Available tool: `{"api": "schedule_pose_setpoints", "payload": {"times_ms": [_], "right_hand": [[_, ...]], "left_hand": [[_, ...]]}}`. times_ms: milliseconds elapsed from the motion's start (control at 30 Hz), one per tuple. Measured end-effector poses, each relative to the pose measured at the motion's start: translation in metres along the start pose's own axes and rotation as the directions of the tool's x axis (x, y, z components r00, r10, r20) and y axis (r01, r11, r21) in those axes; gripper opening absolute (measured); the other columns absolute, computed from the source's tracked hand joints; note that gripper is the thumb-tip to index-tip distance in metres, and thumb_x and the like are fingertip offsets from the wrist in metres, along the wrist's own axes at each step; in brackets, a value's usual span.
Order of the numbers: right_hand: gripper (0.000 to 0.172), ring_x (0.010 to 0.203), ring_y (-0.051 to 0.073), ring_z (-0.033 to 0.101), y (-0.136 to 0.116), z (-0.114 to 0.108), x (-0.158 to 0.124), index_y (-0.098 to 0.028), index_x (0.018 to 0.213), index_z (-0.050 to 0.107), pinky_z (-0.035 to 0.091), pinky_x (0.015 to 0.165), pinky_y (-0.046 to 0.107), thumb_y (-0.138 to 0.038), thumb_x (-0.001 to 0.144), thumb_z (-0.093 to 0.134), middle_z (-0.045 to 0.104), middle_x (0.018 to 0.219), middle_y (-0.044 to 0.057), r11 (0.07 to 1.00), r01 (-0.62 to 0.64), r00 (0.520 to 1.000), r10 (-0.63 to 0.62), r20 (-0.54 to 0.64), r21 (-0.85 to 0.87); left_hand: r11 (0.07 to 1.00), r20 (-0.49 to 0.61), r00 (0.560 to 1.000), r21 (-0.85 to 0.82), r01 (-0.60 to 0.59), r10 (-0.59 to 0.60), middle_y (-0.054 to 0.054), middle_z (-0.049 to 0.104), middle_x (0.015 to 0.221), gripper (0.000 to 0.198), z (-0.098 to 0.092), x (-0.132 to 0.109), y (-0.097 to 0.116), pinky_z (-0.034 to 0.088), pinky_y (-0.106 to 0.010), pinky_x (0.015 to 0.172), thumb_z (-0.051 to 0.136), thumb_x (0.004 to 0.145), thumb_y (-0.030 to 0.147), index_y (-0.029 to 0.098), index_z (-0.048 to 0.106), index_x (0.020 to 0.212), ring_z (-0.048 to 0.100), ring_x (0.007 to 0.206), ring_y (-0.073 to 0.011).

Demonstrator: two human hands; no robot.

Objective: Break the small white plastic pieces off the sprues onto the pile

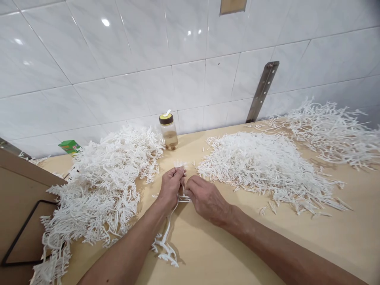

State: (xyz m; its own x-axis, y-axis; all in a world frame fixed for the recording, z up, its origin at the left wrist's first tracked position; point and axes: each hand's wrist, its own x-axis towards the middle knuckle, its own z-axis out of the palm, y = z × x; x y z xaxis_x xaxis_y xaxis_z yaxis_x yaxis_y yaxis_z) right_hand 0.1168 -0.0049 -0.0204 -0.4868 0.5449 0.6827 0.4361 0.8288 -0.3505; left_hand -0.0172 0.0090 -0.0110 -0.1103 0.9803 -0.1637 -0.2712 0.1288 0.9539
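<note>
The left hand (172, 184) pinches a white strand (168, 229) above the middle of the surface (213, 257), its pale tips showing beyond the fingers. Below this grip the strand trails toward the near edge and ends in a branched clump, just beside the left forearm. The right hand (209, 200) is close by on the right, fingers curled in and tips together near the strand; short white pieces show between the hands — whether the right hand grips any of them, I cannot tell.

Three white piles flank the work. The left pile (103, 182) is a tangled heap spread along the left edge, beside a brown panel (18, 206) with a black bar (20, 233). The right pile (258, 162) is of shorter pieces, with loose scraps (271, 208) at its near side. The far pile (329, 130), more open and branching, lies toward the back right corner.

Near the back edge, a bottle (170, 134) stands upright just beside the left pile, its lid yellow-green and dark. A green box (69, 146) is partly hidden toward the back left corner. Behind the back edge rises a tiled wall (142, 95) — a metal strip (263, 93) slants against it.
</note>
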Motion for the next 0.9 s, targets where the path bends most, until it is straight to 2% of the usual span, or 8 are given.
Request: {"api": "schedule_pose_setpoints", "payload": {"times_ms": [100,233,333,433,533,633,700,900], "right_hand": [[0.017,0.077,0.017,0.054,-0.001,-0.005,0.001,-0.019,0.084,0.052,0.048,0.069,0.029,-0.012,0.096,0.043,0.058,0.082,0.005,0.999,-0.021,0.999,0.022,-0.025,0.038],[0.012,0.066,0.016,0.054,0.025,-0.026,0.004,-0.018,0.088,0.054,0.046,0.06,0.029,-0.013,0.094,0.046,0.058,0.08,0.005,0.971,-0.228,0.958,0.209,-0.196,-0.077],[0.02,0.075,0.02,0.061,0.046,-0.042,0.007,-0.015,0.1,0.059,0.048,0.068,0.033,-0.008,0.086,0.047,0.063,0.096,0.011,0.916,-0.357,0.922,0.313,-0.23,-0.184],[0.024,0.072,0.018,0.063,0.049,-0.054,0.012,-0.015,0.107,0.062,0.05,0.068,0.032,-0.014,0.085,0.052,0.067,0.103,0.01,0.904,-0.423,0.9,0.41,-0.145,-0.069],[0.023,0.073,0.016,0.065,0.04,-0.062,0.017,-0.018,0.107,0.066,0.051,0.068,0.03,-0.03,0.091,0.055,0.071,0.102,0.007,0.871,-0.477,0.879,0.469,0.085,0.117],[0.024,0.076,0.015,0.064,0.034,-0.066,0.019,-0.021,0.103,0.07,0.05,0.07,0.029,-0.037,0.09,0.058,0.073,0.102,0.004,0.831,-0.518,0.846,0.462,0.266,0.203],[0.023,0.07,0.014,0.06,0.033,-0.066,0.019,-0.022,0.104,0.071,0.048,0.067,0.028,-0.035,0.088,0.062,0.072,0.098,0.004,0.836,-0.51,0.846,0.446,0.291,0.202],[0.021,0.067,0.012,0.055,0.035,-0.06,0.016,-0.02,0.104,0.072,0.044,0.069,0.029,-0.025,0.085,0.066,0.067,0.097,0.006,0.942,-0.325,0.921,0.296,0.254,0.081]], "left_hand": [[0.997,0.027,0.999,0.065,-0.038,0.036,0.007,0.045,0.047,0.04,-0.003,0.003,-0.001,0.022,-0.019,0.042,0.077,0.07,0.051,0.016,0.058,0.073,0.033,0.04,-0.0052],[0.974,0.088,0.993,0.206,-0.092,0.075,0.008,0.039,0.046,0.041,-0.001,0.0,0.001,0.017,-0.02,0.044,0.075,0.072,0.053,0.014,0.061,0.068,0.026,0.041,-0.0038],[0.972,0.151,0.987,0.217,-0.091,0.058,0.005,0.048,0.054,0.042,0.002,-0.003,0.003,0.017,-0.021,0.046,0.077,0.069,0.052,0.013,0.063,0.068,0.027,0.045,-0.0038],[0.98,0.268,0.964,0.193,-0.052,-0.001,0.001,0.055,0.063,0.042,0.003,-0.005,0.003,0.017,-0.022,0.048,0.077,0.068,0.052,0.012,0.064,0.071,0.031,0.049,-0.0044],[0.977,0.363,0.93,0.21,-0.026,-0.053,0.001,0.053,0.061,0.042,0.003,-0.007,0.001,0.017,-0.023,0.048,0.075,0.071,0.053,0.012,0.062,0.069,0.031,0.049,-0.0049],[0.972,0.392,0.915,0.235,0.002,-0.097,0.004,0.046,0.058,0.041,0.004,-0.01,0.003,0.016,-0.023,0.048,0.074,0.073,0.051,0.014,0.058,0.068,0.028,0.048,-0.0048],[0.967,0.393,0.912,0.255,0.013,-0.117,0.005,0.042,0.056,0.04,0.006,-0.012,0.005,0.015,-0.024,0.048,0.073,0.074,0.05,0.015,0.054,0.066,0.026,0.048,-0.0046],[0.93,0.367,0.92,0.367,-0.01,-0.135,0.004,0.044,0.053,0.039,0.009,-0.017,0.009,0.016,-0.025,0.048,0.066,0.077,0.047,0.016,0.052,0.059,0.027,0.047,-0.0059]]}}
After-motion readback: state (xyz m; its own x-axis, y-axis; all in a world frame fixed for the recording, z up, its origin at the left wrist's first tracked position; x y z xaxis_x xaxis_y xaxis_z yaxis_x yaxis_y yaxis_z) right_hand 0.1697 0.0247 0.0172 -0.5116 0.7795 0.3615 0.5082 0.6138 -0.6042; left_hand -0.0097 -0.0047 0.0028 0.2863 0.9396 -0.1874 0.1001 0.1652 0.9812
